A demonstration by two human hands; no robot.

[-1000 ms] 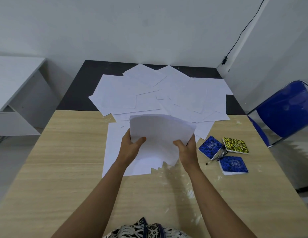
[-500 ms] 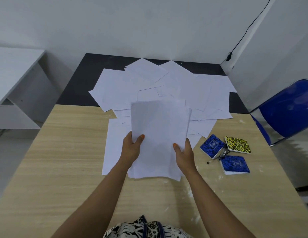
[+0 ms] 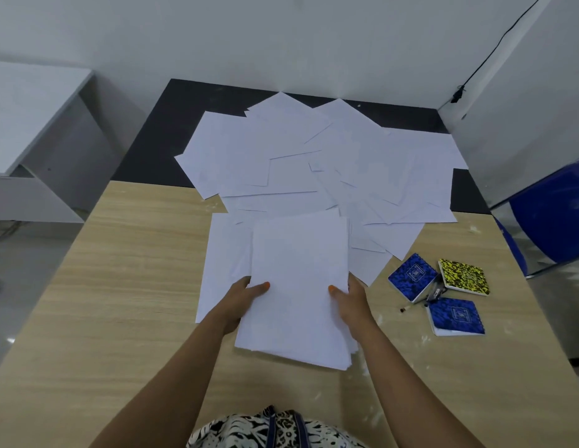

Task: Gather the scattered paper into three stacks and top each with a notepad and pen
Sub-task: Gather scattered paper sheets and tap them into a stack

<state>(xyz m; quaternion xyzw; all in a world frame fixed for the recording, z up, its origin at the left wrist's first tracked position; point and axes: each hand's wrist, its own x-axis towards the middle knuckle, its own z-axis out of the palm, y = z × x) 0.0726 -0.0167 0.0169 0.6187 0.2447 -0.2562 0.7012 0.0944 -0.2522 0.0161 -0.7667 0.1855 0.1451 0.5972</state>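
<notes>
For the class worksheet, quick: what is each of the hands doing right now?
Left hand: grips the left edge of the paper stack, thumb on top.
Right hand: grips the stack's right edge, thumb on top.

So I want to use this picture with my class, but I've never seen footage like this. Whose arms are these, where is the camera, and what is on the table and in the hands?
No machine here: these are a person's own arms, filmed by a wide-angle camera worn on the head, looking forward and down. The left hand and right hand each grip a side of a stack of white paper, thumbs on top. Behind it, loose sheets lie scattered across the wooden table. To the right lie three small notepads: two blue and one yellow, with pens between them, too small to count.
</notes>
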